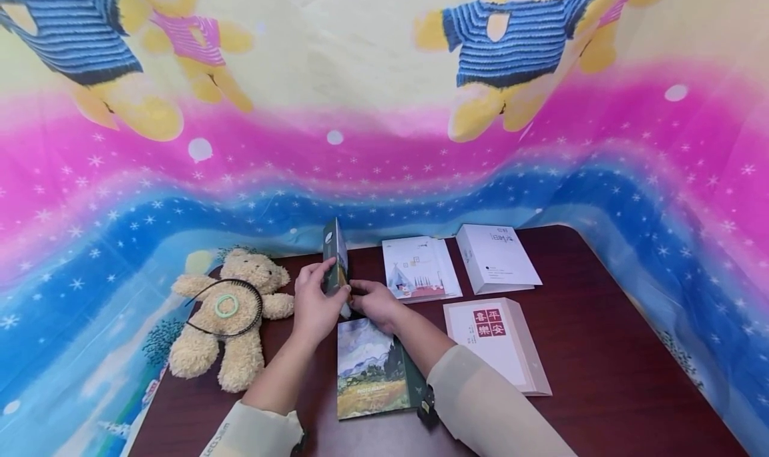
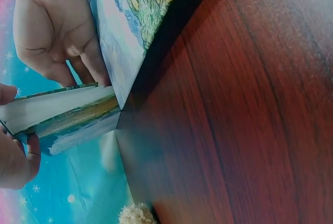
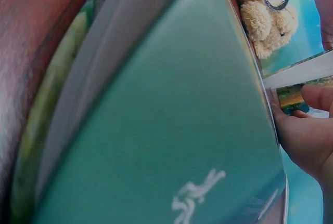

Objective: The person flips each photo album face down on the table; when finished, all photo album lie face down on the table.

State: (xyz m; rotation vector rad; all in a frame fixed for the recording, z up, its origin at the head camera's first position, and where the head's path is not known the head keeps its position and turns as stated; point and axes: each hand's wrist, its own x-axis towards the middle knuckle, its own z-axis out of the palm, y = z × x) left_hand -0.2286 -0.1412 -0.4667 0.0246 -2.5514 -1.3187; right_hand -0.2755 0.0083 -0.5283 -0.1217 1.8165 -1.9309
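Note:
An upright photo album (image 1: 332, 243) with a dark green spine and a painted cover stands at the back of the table. My left hand (image 1: 315, 303) grips it from the left, fingers and thumb on opposite sides. At its lower right, my right hand (image 1: 375, 303) holds the edge; in the right wrist view a digit of the right hand (image 3: 307, 130) lies on the painted cover. White page edges show between the covers in the left wrist view. Just in front lies a second photo album (image 1: 372, 370) with a landscape painting, beneath the right wrist.
On the left lies a teddy bear (image 1: 240, 310) with a black headband (image 1: 260, 310) and a green ring (image 1: 226, 305) on it. To the right are a white illustrated album (image 1: 414, 263), a thick white album (image 1: 498, 260) and one with red characters (image 1: 492, 350). A printed curtain (image 1: 384, 130) backs the table.

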